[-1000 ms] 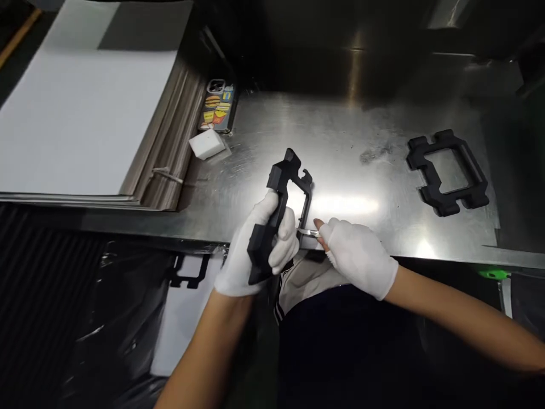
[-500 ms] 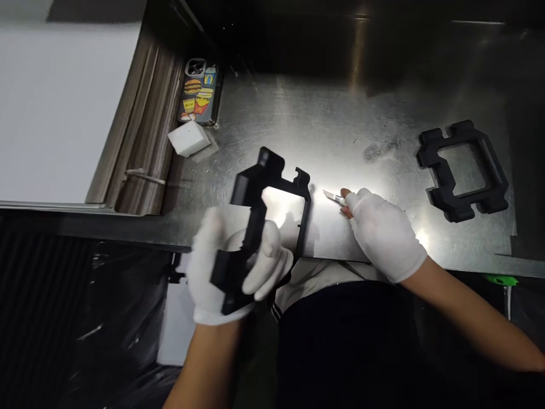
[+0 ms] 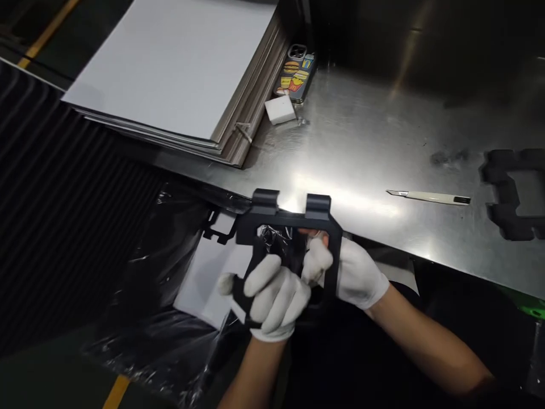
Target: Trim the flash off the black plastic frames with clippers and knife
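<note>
Below the table edge, both gloved hands, left [image 3: 272, 295] and right [image 3: 344, 272], clamped on the black frame [image 3: 293, 218].

Two black frames [image 3: 289, 218] [image 3: 511, 196], one knife [image 3: 430, 196], one phone [image 3: 296, 74], one white block [image 3: 280, 109], one sheet stack [image 3: 179, 62]

My view of the steel desk [image 3: 361, 142]: a sheet stack [image 3: 179, 68], phone [image 3: 297, 71], white block [image 3: 280, 109], knife [image 3: 430, 196] and black frame [image 3: 511, 193] lie on it.
</note>
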Motion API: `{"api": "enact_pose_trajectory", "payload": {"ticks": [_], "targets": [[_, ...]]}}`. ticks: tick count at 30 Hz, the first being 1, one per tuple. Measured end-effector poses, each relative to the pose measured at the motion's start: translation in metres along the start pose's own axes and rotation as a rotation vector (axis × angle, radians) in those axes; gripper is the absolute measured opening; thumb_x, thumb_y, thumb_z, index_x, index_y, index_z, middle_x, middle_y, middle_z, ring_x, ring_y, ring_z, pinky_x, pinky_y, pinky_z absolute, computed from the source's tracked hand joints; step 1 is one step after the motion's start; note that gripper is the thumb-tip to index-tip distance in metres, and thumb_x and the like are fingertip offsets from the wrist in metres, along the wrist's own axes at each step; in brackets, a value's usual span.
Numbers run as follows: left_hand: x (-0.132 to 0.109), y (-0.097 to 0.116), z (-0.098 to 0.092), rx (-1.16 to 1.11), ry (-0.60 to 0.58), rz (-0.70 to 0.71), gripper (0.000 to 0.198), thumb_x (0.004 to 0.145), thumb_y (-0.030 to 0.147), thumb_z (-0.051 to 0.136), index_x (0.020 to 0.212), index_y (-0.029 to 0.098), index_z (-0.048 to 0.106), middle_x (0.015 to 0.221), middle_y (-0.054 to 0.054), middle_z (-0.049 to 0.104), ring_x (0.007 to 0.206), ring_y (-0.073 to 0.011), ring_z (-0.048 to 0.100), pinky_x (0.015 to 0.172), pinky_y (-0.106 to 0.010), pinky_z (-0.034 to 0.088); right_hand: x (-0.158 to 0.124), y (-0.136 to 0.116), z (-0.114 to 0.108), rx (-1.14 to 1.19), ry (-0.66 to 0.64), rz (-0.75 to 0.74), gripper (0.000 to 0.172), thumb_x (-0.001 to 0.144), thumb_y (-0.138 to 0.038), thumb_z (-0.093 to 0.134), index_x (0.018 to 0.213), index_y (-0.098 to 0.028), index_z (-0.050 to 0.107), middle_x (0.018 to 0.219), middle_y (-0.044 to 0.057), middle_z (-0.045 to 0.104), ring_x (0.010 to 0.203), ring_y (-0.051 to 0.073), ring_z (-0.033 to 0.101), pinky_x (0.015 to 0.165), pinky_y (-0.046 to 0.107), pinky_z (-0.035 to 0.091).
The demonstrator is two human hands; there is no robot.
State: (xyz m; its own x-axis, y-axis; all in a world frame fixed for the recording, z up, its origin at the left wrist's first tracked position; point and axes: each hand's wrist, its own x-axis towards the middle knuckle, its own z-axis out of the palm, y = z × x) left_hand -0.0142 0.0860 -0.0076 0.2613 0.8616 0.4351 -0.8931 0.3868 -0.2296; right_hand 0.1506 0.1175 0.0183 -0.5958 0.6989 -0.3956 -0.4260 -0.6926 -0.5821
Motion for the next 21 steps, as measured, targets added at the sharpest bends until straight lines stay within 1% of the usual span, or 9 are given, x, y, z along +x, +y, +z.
{"api": "enact_pose_trajectory", "payload": {"ticks": [2, 4, 5, 7, 8, 13, 16, 18, 21], "targets": [[-0.01, -0.003, -0.004, -0.008, 0.132, 0.073, 0.035, 0.103, 0.051, 0.043, 0.088, 0.021, 0.035, 0.052, 0.008, 0.032, 0.036, -0.0068, 0.027, 0.038, -0.026, 0.012, 0.007, 0.014, -0.001, -0.055, 0.159, -0.095, 0.025, 0.099, -0.031, 0.086, 0.108, -0.015, 0.07, 0.107, 0.008, 0.066, 0.103, 0.028, 0.065, 0.102, 0.034, 0.052], [-0.023, -0.001, -0.008, 0.03, 0.189, 0.122, 0.038, 0.103, 0.055, 0.04, 0.09, 0.02, 0.035, 0.052, 0.007, 0.035, 0.038, -0.0066, 0.029, 0.042, -0.024, 0.016, 0.01, 0.016, -0.007, -0.059, 0.252, -0.115, 0.016, 0.115, -0.024, 0.068, 0.124, -0.012, 0.064, 0.121, 0.013, 0.064, 0.112, 0.027, 0.065, 0.106, 0.035, 0.052], [-0.028, 0.001, -0.009, 0.045, 0.184, 0.129, 0.039, 0.103, 0.056, 0.039, 0.091, 0.019, 0.035, 0.053, 0.008, 0.034, 0.039, -0.0068, 0.029, 0.044, -0.024, 0.018, 0.01, 0.014, -0.01, -0.012, 0.262, -0.087, 0.018, 0.124, -0.025, 0.05, 0.131, -0.01, 0.057, 0.123, 0.016, 0.064, 0.111, 0.027, 0.067, 0.103, 0.037, 0.054], [-0.035, 0.008, -0.01, 0.077, 0.179, 0.132, 0.041, 0.104, 0.058, 0.036, 0.093, 0.018, 0.037, 0.053, 0.009, 0.036, 0.04, -0.0068, 0.031, 0.051, -0.024, 0.023, 0.006, 0.009, -0.016, 0.109, 0.175, -0.011, 0.045, 0.131, -0.032, 0.012, 0.135, -0.006, 0.048, 0.119, 0.023, 0.064, 0.106, 0.028, 0.069, 0.092, 0.036, 0.059], [-0.036, 0.011, -0.01, 0.107, 0.162, 0.111, 0.041, 0.103, 0.058, 0.037, 0.094, 0.018, 0.036, 0.054, 0.009, 0.036, 0.041, -0.0074, 0.032, 0.055, -0.024, 0.026, 0.003, 0.007, -0.017, 0.14, 0.103, 0.018, 0.054, 0.132, -0.04, 0.009, 0.136, -0.004, 0.048, 0.118, 0.024, 0.064, 0.104, 0.028, 0.07, 0.089, 0.034, 0.059], [-0.035, 0.013, -0.005, 0.183, 0.213, 0.11, 0.039, 0.103, 0.056, 0.036, 0.091, 0.019, 0.031, 0.05, 0.008, 0.031, 0.038, -0.0084, 0.027, 0.051, -0.025, 0.02, -0.004, 0.013, -0.012, 0.134, -0.062, 0.023, 0.053, 0.118, -0.057, 0.077, 0.143, -0.012, 0.065, 0.105, 0.01, 0.066, 0.096, 0.022, 0.068, 0.085, 0.027, 0.057], [-0.041, 0.014, -0.002, 0.1, 0.175, 0.094, 0.038, 0.102, 0.057, 0.038, 0.095, 0.02, 0.031, 0.047, 0.011, 0.018, 0.033, -0.0063, 0.016, 0.042, -0.022, 0.012, 0.005, 0.021, -0.009, 0.317, -0.019, -0.04, 0.033, 0.114, -0.036, 0.089, 0.135, -0.019, 0.071, 0.114, 0.006, 0.066, 0.101, 0.018, 0.066, 0.091, 0.025, 0.056], [-0.047, 0.017, -0.001, -0.024, 0.136, 0.016, 0.038, 0.102, 0.057, 0.043, 0.1, 0.02, 0.034, 0.048, 0.013, 0.011, 0.031, -0.0049, 0.009, 0.039, -0.016, 0.019, 0.01, 0.023, -0.009, 0.34, 0.034, -0.072, 0.037, 0.11, -0.023, 0.091, 0.139, -0.02, 0.068, 0.131, 0.006, 0.062, 0.116, 0.019, 0.062, 0.102, 0.026, 0.052], [-0.052, 0.023, -0.002, -0.029, 0.116, -0.077, 0.037, 0.101, 0.057, 0.046, 0.106, 0.021, 0.038, 0.047, 0.013, 0.012, 0.03, -0.0054, 0.008, 0.038, -0.015, 0.026, 0.013, 0.021, -0.012, 0.218, 0.092, -0.053, 0.041, 0.109, -0.03, 0.092, 0.138, -0.014, 0.067, 0.128, 0.01, 0.062, 0.114, 0.022, 0.063, 0.097, 0.027, 0.055]]}}
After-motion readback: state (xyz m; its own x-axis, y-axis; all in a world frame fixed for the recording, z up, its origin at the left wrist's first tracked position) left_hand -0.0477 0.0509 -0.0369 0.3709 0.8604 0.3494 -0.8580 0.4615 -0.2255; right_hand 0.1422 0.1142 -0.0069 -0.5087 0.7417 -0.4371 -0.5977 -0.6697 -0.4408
